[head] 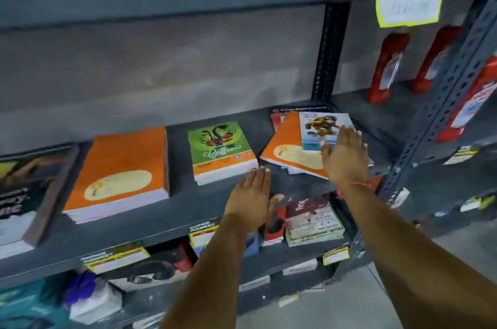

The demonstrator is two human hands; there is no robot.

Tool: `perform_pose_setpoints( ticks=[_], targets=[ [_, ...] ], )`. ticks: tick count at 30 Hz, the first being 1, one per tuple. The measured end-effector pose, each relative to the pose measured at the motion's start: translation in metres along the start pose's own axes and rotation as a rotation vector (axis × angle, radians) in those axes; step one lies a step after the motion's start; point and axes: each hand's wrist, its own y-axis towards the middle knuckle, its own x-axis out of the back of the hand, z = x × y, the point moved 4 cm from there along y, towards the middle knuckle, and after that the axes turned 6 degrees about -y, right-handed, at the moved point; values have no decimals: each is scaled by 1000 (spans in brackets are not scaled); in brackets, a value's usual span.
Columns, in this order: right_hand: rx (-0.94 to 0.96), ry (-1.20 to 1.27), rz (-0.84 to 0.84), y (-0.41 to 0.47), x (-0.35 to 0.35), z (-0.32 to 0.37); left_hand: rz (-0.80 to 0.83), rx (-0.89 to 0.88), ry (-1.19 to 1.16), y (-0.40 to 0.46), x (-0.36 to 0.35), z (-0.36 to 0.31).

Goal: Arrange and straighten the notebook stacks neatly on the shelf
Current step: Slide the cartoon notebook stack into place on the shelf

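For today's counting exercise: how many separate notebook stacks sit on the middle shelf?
4: dark stack at far left, orange stack, green Coffee stack, and the skewed stack under the right hand. More may hide beyond the left edge.

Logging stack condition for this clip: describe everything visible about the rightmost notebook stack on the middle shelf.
The rightmost notebook stack is skewed and fanned, its paper covers misaligned. An orange notebook with a cream oval label lies rotated; a smaller pale-blue notebook with a cartoon figure sits on it, red covers poke out behind. The right hand lies open over its near right corner.
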Motion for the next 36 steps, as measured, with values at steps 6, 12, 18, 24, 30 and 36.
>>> perform_pose_setpoints(
  ticks=[6, 12, 18, 24, 30, 36],
  targets=[
    [-212, 148, 181, 46, -35, -35, -16, 118, 8, 29, -28, -7],
    [-342, 254, 279, 69, -41, -61, -26, 114, 73, 30, -33, -7],
    [-349, 222, 327, 79, -40, -62, 18, 145, 93, 28, -32, -7],
    [-432, 273, 305, 77, -34, -61, 40, 151, 75, 28, -29, -7],
    [-625, 524, 318, 74, -30, -72, -12, 150, 12, 25, -22, -8],
    [-767, 1143, 464, 71, -14, -74, -61, 125, -67, 19, -18, -1]
  ],
)
